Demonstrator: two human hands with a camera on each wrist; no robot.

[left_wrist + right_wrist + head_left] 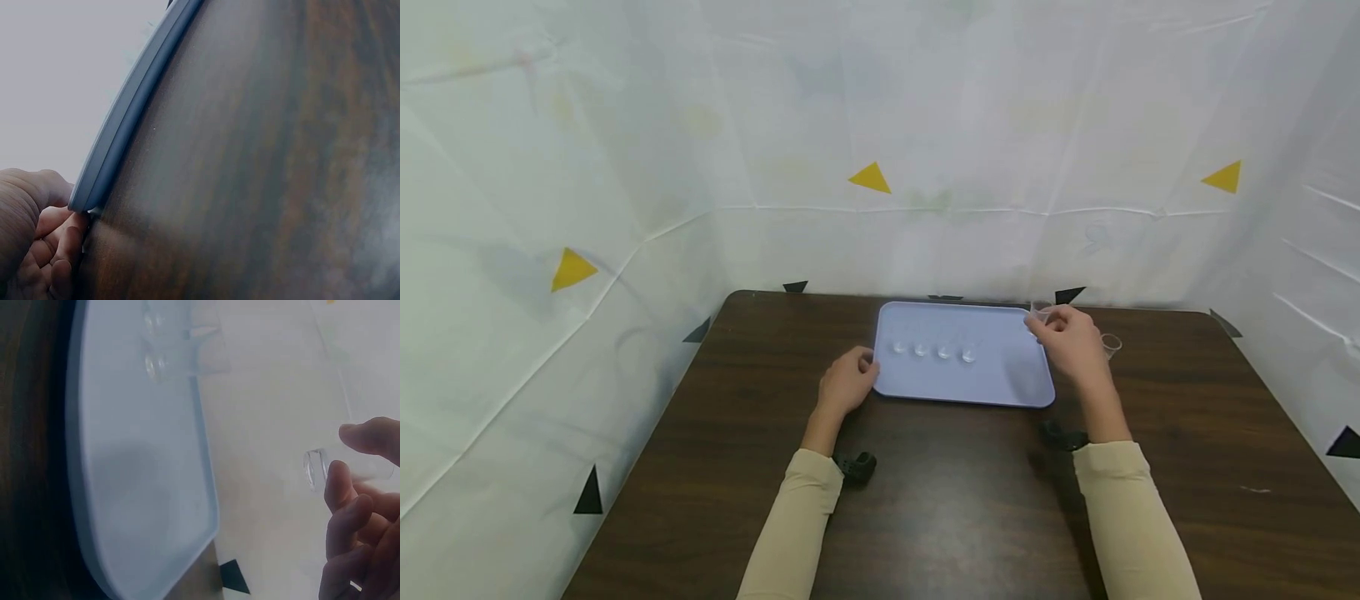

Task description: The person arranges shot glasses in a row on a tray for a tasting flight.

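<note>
- Clear plastic cup (1040, 314) is pinched in the fingers of the right hand (1070, 342), above the far right corner of the lavender tray (1000, 383).
- Left hand (847, 382) grips the tray's left edge.
- Four small cups (934, 351) stand in a row on the tray.
- Another cup (1110, 344) stands on the table (955, 492), beside the right hand.

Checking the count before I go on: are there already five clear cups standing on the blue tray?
No, the head view shows four small clear cups in a row on the blue tray.
</note>
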